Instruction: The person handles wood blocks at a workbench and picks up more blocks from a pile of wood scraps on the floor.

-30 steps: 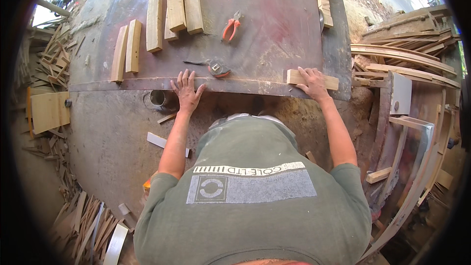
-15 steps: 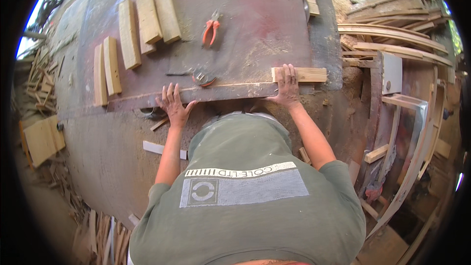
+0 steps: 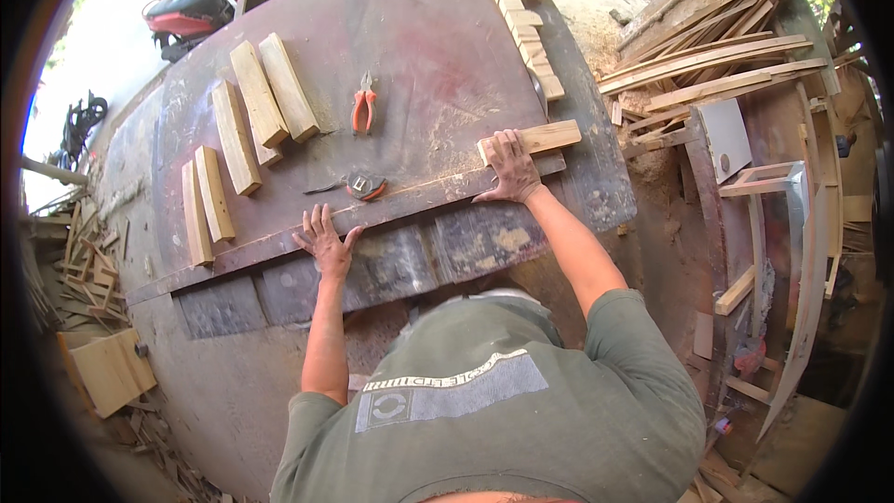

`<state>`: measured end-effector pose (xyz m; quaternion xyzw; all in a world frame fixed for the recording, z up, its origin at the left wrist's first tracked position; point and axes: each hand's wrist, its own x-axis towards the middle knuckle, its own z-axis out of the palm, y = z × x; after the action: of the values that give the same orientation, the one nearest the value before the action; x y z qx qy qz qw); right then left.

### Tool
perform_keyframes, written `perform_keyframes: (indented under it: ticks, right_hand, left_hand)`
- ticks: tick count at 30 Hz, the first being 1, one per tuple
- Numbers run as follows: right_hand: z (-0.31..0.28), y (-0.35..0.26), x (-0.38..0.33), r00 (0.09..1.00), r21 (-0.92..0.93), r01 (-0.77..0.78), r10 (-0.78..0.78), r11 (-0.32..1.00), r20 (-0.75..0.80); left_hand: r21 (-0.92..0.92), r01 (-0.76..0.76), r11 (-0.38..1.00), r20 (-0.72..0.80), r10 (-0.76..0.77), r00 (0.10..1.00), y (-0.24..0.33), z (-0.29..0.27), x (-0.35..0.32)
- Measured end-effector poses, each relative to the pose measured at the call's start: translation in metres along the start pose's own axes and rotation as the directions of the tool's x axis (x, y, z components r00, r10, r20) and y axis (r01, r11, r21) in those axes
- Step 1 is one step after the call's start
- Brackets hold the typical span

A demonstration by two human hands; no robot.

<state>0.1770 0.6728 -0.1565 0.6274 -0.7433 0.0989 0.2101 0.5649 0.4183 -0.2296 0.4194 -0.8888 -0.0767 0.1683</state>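
Observation:
My left hand (image 3: 326,244) lies on the near edge of the worktable (image 3: 419,74), its fingers spread and nothing in them. Just beyond it are a tape measure (image 3: 366,188) and a small thin dark tool (image 3: 323,187) beside it. At the table's right front, my right hand (image 3: 512,168) rests across the left end of a short wooden block (image 3: 554,136). Its fingers lie stretched over the block's top, while the thumb reaches left along the table edge. Orange-handled pliers (image 3: 364,107) sit farther back, between the two hands.
Several wooden pieces (image 3: 235,135) lie at the table's left, and a row of blocks (image 3: 526,33) lines its far right. Lumber (image 3: 712,70) is piled to the right, near a wooden frame (image 3: 801,224). Scrap wood (image 3: 88,270) and parked motorbikes (image 3: 191,19) are on the left.
My view has turned and tilted, so the table looks slanted and the motorbikes and the table's front side show more. Both hands keep about the same places on the table.

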Motion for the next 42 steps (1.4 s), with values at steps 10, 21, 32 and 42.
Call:
perform_keyframes:
  ticks: [10,21,32,42]
  right_hand:
    - [0.005,0.007,0.012,0.999,-0.048,0.033,-0.033,0.998,-0.008]
    - [0.013,0.012,0.019,0.999,-0.056,0.032,-0.033,0.998,-0.008]
    - [-0.038,-0.004,0.003,0.963,0.056,-0.003,-0.012,0.998,0.269]
    - [-0.175,-0.077,-0.157,0.953,0.202,-0.017,-0.045,0.979,0.3]
  left_hand:
    - [-0.02,0.043,0.999,-0.001,-0.043,0.999,0.003,0.006,0.0]
    - [0.01,0.059,0.998,0.004,-0.059,0.998,-0.007,0.024,0.017]
    - [-0.001,0.239,0.971,0.158,-0.236,0.959,0.031,-0.032,-0.025]
    - [-0.221,0.293,0.93,0.146,-0.265,0.953,-0.01,-0.107,-0.19]
